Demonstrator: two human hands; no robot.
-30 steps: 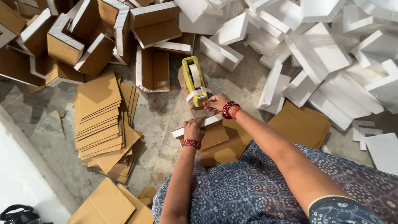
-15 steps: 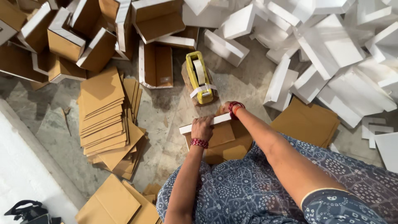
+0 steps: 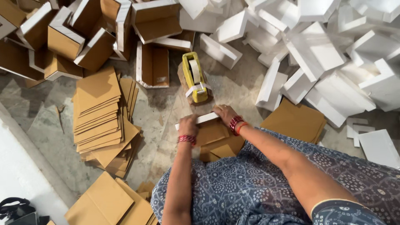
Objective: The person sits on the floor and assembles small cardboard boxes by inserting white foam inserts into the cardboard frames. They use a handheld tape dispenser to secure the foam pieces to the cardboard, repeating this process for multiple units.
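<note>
Cardboard box half (image 3: 208,125) with a white rim sits on the floor at our knees; our left hand (image 3: 188,125) and right hand (image 3: 224,113) both clasp its rim. Yellow tape dispenser (image 3: 195,81) stands just beyond. We judge many boxes done (image 3: 62,37), flat sheets (image 3: 102,116) left.

Black bag (image 3: 16,210): cut off by the lower left edge.
White box strip (image 3: 206,118): ends hidden under left hand (image 3: 188,125) and right hand (image 3: 225,113).
</note>
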